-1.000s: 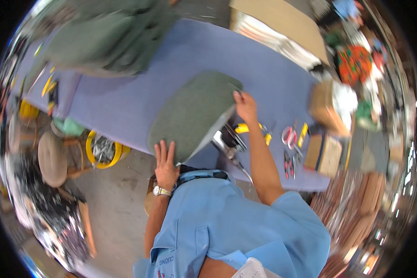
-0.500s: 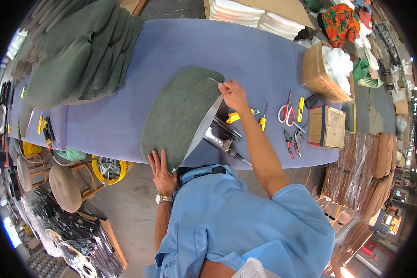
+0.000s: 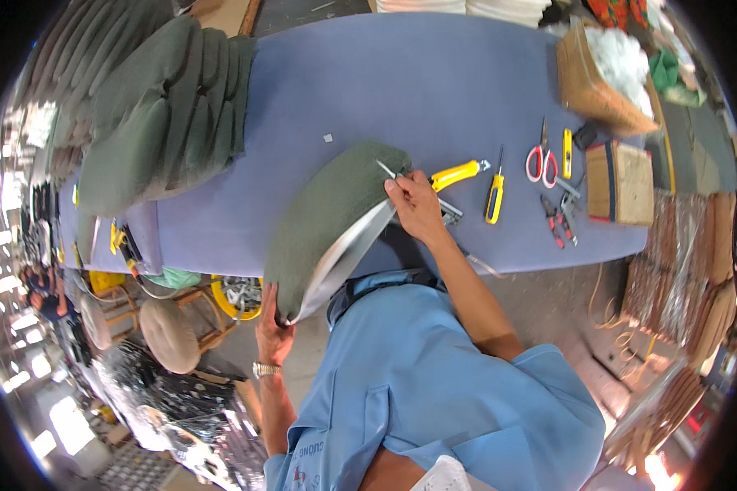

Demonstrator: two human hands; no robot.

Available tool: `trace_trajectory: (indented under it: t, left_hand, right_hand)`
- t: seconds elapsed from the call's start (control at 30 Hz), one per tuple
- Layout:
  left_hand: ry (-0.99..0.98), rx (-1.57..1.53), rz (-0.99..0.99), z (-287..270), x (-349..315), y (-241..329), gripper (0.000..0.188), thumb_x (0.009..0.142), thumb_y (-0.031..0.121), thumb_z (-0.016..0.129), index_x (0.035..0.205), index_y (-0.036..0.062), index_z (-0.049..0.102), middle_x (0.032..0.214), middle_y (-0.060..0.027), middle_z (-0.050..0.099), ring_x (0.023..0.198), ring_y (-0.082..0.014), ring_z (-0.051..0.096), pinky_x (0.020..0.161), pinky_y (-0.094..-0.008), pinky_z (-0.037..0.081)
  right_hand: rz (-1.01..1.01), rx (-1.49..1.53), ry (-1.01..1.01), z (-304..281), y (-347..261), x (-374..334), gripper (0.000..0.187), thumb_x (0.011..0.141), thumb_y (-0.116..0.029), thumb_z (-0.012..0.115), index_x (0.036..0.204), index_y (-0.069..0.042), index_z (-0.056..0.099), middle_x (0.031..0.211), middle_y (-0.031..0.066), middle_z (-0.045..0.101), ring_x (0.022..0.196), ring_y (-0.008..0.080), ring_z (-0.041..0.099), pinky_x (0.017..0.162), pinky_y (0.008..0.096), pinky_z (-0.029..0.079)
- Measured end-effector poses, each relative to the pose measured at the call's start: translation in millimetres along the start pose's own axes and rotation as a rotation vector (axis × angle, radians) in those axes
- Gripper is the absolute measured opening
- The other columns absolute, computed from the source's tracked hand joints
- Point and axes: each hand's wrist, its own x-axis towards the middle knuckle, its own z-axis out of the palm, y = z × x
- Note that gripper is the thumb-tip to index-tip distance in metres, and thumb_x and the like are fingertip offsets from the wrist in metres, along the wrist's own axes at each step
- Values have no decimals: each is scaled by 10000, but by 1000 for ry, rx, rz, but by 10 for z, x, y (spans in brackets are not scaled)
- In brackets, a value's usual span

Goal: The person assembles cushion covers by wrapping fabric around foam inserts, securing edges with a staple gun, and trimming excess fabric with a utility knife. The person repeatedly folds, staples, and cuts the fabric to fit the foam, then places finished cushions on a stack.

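Note:
A curved dark green fabric-covered cushion (image 3: 327, 213) is tilted up over the near edge of the table, its white underside (image 3: 344, 254) facing me. My right hand (image 3: 413, 200) pinches its far right corner; a thin pale strip (image 3: 386, 169) sticks out by those fingertips. At the near left end, my left hand (image 3: 274, 323) grips the cushion's edge, fingers on the fabric and thumb below. Partly hidden behind the cushion and my right wrist lies a metal tool (image 3: 450, 213), with a yellow-handled cutter (image 3: 457, 175) just beyond it.
Right of my hand lie a yellow screwdriver (image 3: 494, 199), scissors (image 3: 542, 164), a yellow utility knife (image 3: 567, 153) and red-handled pliers (image 3: 553, 221). Boxes (image 3: 620, 182) stand at the table's right end. Stacked green cushions (image 3: 164, 123) fill the far left. A yellow bucket (image 3: 237, 299) stands below the near edge.
The cushion has tipped up further, so more of its white underside shows. Both hands have stayed on it. The whole view has shifted, and a small pale scrap is now visible on the table.

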Motion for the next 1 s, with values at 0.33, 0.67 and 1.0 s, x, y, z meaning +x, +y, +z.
trace_trajectory:
  t: [0.33, 0.67, 1.0]
  left_hand:
    - [-368, -12, 75, -725, -177, -393, 986, 796, 193, 858, 1599, 50, 304, 1508, -242, 508, 1396, -365, 512, 1133, -426, 444]
    - [-807, -74, 289, -582, 1332, 360, 1204, 784, 386, 863, 1634, 2, 102, 1686, -257, 167, 1579, -373, 136, 1269, -443, 178]
    - [-826, -120, 595, 24, 1986, 684, 1197, 813, 481, 789, 1639, 17, 58, 1705, -246, 85, 1580, -427, 85, 1200, -671, 165]
  right_hand:
    - [23, -196, 240, 312, -611, -646, 249, 972, -290, 683, 977, -50, 748, 1523, 306, 450, 1371, 516, 466, 1086, 501, 465]
    - [56, -217, 349, 482, -871, -642, 249, 953, -219, 704, 871, 15, 718, 1455, 293, 540, 1386, 436, 502, 1094, 447, 475]
    - [127, -196, 368, 495, -833, -530, 242, 957, -207, 703, 857, 13, 720, 1355, 213, 653, 1364, 406, 541, 1037, 428, 518]
